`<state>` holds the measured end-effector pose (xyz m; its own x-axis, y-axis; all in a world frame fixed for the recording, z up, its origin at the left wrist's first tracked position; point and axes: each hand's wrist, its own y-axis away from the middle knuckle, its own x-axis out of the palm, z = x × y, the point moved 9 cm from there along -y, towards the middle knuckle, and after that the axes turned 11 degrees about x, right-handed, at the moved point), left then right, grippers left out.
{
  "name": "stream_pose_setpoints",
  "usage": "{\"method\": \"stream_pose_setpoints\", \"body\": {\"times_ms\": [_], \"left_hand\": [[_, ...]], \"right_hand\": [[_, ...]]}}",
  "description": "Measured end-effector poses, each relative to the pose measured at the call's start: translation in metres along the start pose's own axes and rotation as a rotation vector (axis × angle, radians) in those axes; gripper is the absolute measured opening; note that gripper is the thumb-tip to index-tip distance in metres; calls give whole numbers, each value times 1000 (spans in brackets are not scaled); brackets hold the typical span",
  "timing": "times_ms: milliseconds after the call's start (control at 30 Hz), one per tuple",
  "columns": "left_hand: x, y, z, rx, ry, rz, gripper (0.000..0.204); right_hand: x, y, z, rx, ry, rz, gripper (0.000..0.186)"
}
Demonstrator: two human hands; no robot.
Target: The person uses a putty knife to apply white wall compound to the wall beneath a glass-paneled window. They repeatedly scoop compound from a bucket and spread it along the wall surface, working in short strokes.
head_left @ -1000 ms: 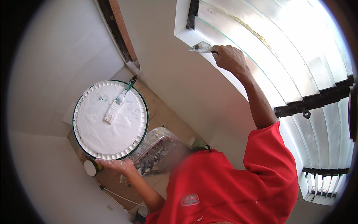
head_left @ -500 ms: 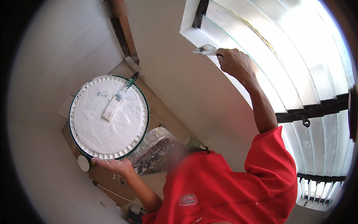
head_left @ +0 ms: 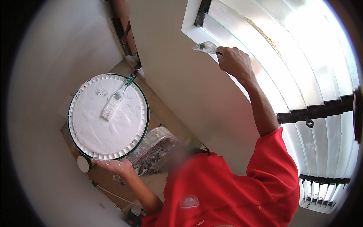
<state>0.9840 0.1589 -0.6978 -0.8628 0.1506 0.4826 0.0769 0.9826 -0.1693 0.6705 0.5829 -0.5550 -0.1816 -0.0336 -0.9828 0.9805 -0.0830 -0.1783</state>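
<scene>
My left hand (head_left: pixel 113 166), smeared with white, supports a large round bucket lid (head_left: pixel 71 125) from its lower edge. The lid has a white ribbed rim with a dark green outer edge, and white paste covers its face. Across the paste lies a paintbrush (head_left: pixel 118 96), its bristles coated white and its dark handle reaching over the far rim. My right hand (head_left: pixel 235 62) is raised by the window, closed around the handle of a putty knife (head_left: pixel 206 47). The knife's blade is smeared with white and grey and points left, close to the window's edge.
A louvred glass window (head_left: pixel 298 72) with dark frame strips fills the right side. Below the lid are a paint-spattered clear plastic tub (head_left: pixel 157 149) and a small white-topped can (head_left: pixel 83 164). A person (head_left: pixel 131 39) shows partly through the doorway at the far end.
The lid with its brush and the putty knife have shifted slightly left and up in view. A person's arm now shows in the doorway. Both hands keep their holds.
</scene>
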Motion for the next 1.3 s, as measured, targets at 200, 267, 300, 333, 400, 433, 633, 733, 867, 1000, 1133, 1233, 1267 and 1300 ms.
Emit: {"method": "stream_pose_setpoints", "body": {"times_ms": [200, 267, 300, 333, 400, 433, 633, 733, 867, 1000, 1133, 1233, 1267, 1300], "left_hand": [[4, -4, 0, -40, 54, 36, 73], [-2, -1, -5, -14, 7, -20, 73], [-3, 0, -7, 5, -31, -31, 72], [-1, 0, -8, 7, -35, -21, 73], [0, 0, -7, 7, -26, -17, 73], [1, -1, -4, -11, 2, 4, 73], [-18, -11, 15, -83, -22, -2, 70], [-22, -19, 19, -70, 5, 1, 69], [-13, -23, 23, -87, 138, 102, 71], [-19, -22, 22, -79, 74, 39, 71], [-18, -20, 22, -79, 84, 48, 71], [-18, -23, 17, -19, 35, 53, 71], [-20, -23, 17, -11, 6, 50, 71], [-19, -24, 17, -7, 19, 55, 71]], "right_hand": [[-3, -6, 9, -25, -5, -33, 24], [-3, -5, 14, -61, -38, -25, 24], [4, -5, 8, 14, -23, 44, 23], [0, -9, 14, -29, -7, 0, 24], [-5, -13, 26, -118, 1, -78, 24], [-11, -14, 37, -203, -14, -149, 24], [5, -18, 28, -44, -21, -3, 25], [-11, -15, 45, -141, -51, -95, 24], [-30, 3, 42, -129, -113, -159, 24], [-22, 23, 34, -161, -52, -66, 23], [-17, 18, 37, -170, -30, -63, 23], [-17, 5, 46, -194, -78, -59, 25], [-18, 2, 48, -198, -85, -64, 25], [-21, 2, 53, -252, -129, -77, 25]]}}
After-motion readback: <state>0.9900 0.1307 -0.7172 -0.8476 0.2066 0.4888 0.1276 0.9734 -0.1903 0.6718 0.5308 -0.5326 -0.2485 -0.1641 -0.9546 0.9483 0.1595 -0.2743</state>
